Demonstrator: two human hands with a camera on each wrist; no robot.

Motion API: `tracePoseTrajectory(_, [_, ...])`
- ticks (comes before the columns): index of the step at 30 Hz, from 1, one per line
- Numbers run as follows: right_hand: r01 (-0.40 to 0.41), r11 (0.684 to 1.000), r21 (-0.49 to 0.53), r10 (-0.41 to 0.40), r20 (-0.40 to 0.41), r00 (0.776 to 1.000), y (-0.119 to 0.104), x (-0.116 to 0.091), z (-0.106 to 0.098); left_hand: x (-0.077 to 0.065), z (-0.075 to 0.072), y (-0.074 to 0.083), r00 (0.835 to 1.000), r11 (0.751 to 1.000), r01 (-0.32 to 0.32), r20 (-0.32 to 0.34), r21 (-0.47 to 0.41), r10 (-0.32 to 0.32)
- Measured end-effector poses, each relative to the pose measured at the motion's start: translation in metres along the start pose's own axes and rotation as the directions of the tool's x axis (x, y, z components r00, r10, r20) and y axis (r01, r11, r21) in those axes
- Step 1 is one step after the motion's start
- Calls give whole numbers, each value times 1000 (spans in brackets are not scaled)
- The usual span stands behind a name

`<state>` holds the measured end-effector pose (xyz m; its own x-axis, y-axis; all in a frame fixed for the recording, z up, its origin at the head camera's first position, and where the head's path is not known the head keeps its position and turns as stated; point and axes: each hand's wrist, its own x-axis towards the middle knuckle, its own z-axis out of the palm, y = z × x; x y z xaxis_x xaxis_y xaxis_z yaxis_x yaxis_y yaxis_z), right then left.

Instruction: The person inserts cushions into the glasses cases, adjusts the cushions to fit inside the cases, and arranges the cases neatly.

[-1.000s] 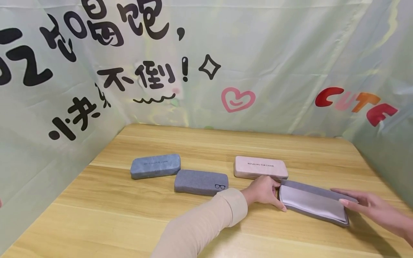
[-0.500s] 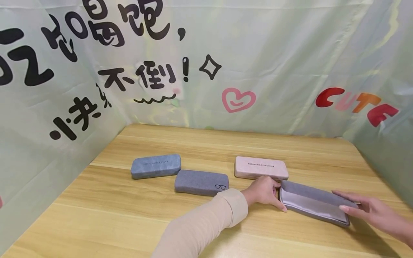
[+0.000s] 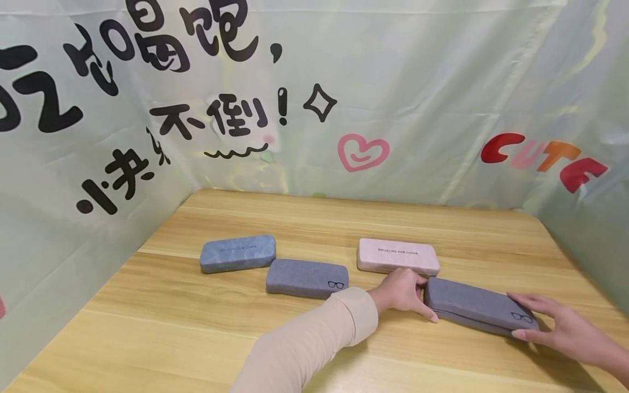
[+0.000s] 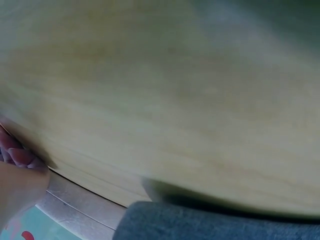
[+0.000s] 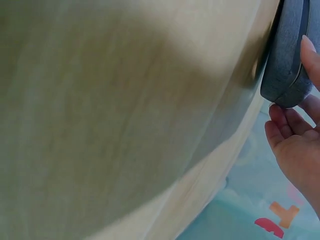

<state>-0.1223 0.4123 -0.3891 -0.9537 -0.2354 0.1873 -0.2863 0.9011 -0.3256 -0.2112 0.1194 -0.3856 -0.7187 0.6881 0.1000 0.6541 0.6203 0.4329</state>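
A grey glasses case [image 3: 476, 304], printed with small black spectacles at its right end, lies on the table with its lid down. Along its front runs a thin seam between lid and base. My left hand [image 3: 402, 290] holds the left end, thumb toward the front corner. At the other end my right hand [image 3: 560, 322] grips the case, thumb on the front edge and fingers behind. The right wrist view shows that thumb [image 5: 311, 57] against the case's side [image 5: 282, 65]. In the left wrist view, only part of my left hand [image 4: 20, 185] appears.
Just behind my left hand lies a pink glasses case [image 3: 397, 256]. A second grey glasses case [image 3: 304, 277] sits left of my wrist, with a blue one [image 3: 238, 254] beyond it. Printed cloth walls [image 3: 417, 98] border the wooden table [image 3: 172, 327].
The grey case's lid has swung down toward the front, covering the pale lining that showed before. My right hand followed it slightly forward and down; my left hand stayed in place.
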Motion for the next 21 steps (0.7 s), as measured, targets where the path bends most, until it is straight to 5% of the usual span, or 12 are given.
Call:
tracePoseTrajectory(15, [84, 996, 26, -84, -5, 996, -1, 6, 1, -1, 2, 3, 999, 998, 42, 16, 46, -43])
tracePoseTrajectory(21, [75, 997, 30, -75, 16, 997, -2, 7, 2, -3, -2, 9, 997, 989, 52, 52, 137, -59])
